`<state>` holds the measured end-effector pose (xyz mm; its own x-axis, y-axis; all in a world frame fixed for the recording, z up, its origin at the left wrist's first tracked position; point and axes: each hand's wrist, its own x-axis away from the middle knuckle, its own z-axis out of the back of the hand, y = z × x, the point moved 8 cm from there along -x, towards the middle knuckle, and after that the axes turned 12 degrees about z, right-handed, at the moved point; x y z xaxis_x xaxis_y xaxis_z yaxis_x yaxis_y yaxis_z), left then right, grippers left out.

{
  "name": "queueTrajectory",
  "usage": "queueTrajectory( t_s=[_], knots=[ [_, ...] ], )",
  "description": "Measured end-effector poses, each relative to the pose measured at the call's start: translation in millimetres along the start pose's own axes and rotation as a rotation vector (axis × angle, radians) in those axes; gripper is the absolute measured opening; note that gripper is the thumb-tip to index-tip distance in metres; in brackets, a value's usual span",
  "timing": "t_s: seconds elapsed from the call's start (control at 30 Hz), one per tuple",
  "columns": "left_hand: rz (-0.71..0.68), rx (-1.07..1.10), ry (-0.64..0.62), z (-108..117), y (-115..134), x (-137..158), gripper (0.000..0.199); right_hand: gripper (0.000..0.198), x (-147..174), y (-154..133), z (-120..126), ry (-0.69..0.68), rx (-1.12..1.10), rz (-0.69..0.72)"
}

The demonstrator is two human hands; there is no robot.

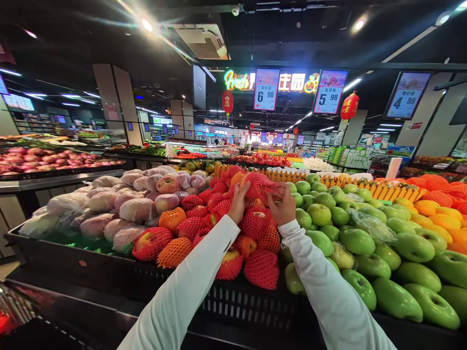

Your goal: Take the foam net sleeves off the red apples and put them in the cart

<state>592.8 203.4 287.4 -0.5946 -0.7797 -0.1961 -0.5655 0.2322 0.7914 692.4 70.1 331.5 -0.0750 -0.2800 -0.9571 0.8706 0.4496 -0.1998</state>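
This is a supermarket, in its fresh-produce section. Below both the left hand [239, 201] and the right hand [283, 204], fruit in red and orange foam nets [261, 269] is heaped in a black crate [248, 308]. Plastic-wrapped fruit [136, 209] is piled left of the left hand, green apples [358, 240] right of the right hand. Above and beyond the hands hang price screens [265, 92] reading 6.98, 5.98 and 4.98, near a lit "Fresh" sign [234, 80]. Far beyond the right hand, packaged goods [345, 156] stand in rows under ceiling lights [359, 24].
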Motion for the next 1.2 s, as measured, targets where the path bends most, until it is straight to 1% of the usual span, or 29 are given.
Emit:
queueTrajectory(
  t_s=[0.07,0.1,0.2,0.3,0.4,0.5,0.57,0.67,0.77,0.9,1.0,1.1,1.2],
  knots=[
    [-0.015,-0.025,0.009,0.6,1.3,0.7,0.064,0.031,0.4,0.5,-1.2,-0.018,0.061,0.007],
    [-0.017,-0.042,0.005,-0.5,1.8,1.7,0.063,0.034,0.2,-0.9,-2.3,-0.033,0.094,0.034],
    [-0.040,-0.107,-0.038,-8.2,5.0,6.9,0.060,0.054,-0.3,-4.6,-6.2,-0.071,0.153,0.123],
    [-0.102,-0.171,-0.108,-18.3,10.4,12.9,0.057,0.065,-0.1,-2.6,-10.8,-0.112,0.155,0.167],
    [-0.116,-0.197,-0.145,-22.7,11.8,15.5,0.056,0.071,0.1,3.7,-13.4,-0.143,0.127,0.167],
    [-0.118,-0.193,-0.166,-23.0,11.5,15.7,0.059,0.075,0.1,10.1,-12.9,-0.149,0.116,0.137],
    [-0.101,-0.193,-0.171,-22.0,9.3,14.2,0.064,0.077,0.1,11.9,-10.1,-0.122,0.130,0.116],
    [-0.109,-0.198,-0.143,-18.6,9.4,11.4,0.067,0.078,0.8,11.5,-2.6,-0.027,0.165,0.095],
    [-0.218,-0.287,-0.090,-16.9,19.1,13.0,0.056,0.080,2.7,13.0,3.1,0.060,0.192,0.077],
    [-0.374,-0.515,-0.087,-24.4,30.9,20.2,0.042,0.081,5.0,21.8,2.9,0.074,0.202,0.045],
    [-0.448,-0.584,-0.100,-28.5,35.3,23.5,0.036,0.080,5.9,24.7,4.4,0.089,0.224,0.052],
    [-0.451,-0.588,-0.115,-29.6,35.0,22.6,0.036,0.079,6.7,24.9,6.5,0.113,0.225,0.046],
    [-0.392,-0.520,-0.110,-25.3,30.5,17.3,0.042,0.081,7.6,27.0,5.3,0.112,0.178,-0.008]
  ],
)
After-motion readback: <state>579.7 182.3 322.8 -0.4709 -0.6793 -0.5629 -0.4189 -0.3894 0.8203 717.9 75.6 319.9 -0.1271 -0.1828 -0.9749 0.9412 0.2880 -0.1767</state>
